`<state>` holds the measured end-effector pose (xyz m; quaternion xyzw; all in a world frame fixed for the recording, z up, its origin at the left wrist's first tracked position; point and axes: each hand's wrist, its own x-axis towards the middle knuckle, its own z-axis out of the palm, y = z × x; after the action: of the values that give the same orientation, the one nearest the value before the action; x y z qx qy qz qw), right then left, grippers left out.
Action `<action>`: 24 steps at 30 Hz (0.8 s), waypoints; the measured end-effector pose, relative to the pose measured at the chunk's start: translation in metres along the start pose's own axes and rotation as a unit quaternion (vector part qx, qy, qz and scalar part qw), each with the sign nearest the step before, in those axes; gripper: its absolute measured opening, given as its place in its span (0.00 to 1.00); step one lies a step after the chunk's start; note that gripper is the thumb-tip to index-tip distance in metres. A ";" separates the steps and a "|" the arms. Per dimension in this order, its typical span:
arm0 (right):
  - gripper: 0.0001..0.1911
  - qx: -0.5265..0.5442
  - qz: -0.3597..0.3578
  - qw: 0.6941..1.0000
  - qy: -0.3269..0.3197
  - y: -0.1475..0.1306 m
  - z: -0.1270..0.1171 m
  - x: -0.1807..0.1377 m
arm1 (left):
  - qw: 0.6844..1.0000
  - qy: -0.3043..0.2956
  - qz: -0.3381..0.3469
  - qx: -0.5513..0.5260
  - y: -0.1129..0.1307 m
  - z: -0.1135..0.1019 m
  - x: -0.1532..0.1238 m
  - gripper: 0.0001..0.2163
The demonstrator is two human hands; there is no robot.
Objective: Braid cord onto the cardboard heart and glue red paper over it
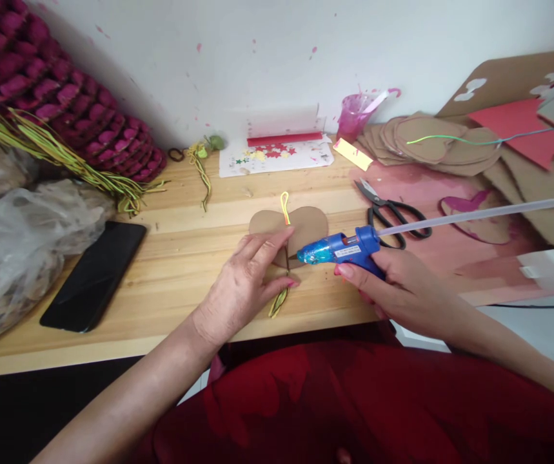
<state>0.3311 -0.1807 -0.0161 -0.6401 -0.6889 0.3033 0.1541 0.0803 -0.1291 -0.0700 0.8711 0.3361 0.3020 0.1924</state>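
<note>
A heart-shaped brown cardboard piece (pixel 308 222) lies flat on the wooden table. Down its middle runs a yellow-and-dark cord (pixel 285 205), looped at the top, its loose tail below the heart's tip. My left hand (pixel 242 283) holds the cord down against the cardboard, index finger near the loop and thumb near the lower tip. In my right hand (pixel 402 283) is a blue hot glue gun (pixel 358 248), a long glue stick (pixel 474 216) sticking out of its back. Its nozzle points left at the cord, between my left finger and thumb; whether it touches is unclear.
Black-handled scissors (pixel 387 209) lie right of the heart, before stacked cardboard cutouts (pixel 412 138). A stained cup (pixel 351 116) and a white sheet (pixel 233 158) with small stars are at the back. Leftward are a black phone (pixel 93 277), a plastic bag (pixel 20 258) and yellow-green cords (pixel 73 161).
</note>
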 end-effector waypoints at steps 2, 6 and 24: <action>0.25 -0.004 -0.002 1.000 0.006 -0.001 0.000 0.001 | 1.000 -0.001 0.001 -0.005 0.000 0.000 0.000 0.34; 0.24 -0.003 -0.017 1.000 0.003 -0.002 -0.001 0.001 | 1.000 -0.003 0.003 -0.015 0.000 -0.001 0.001 0.35; 0.22 -0.013 -0.049 0.999 -0.002 -0.003 -0.003 0.000 | 0.999 -0.006 0.001 -0.034 -0.001 -0.001 0.002 0.37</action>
<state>0.3310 -0.1804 -0.0120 -0.6072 -0.7234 0.2877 0.1591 0.0798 -0.1269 -0.0691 0.8661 0.3236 0.3084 0.2235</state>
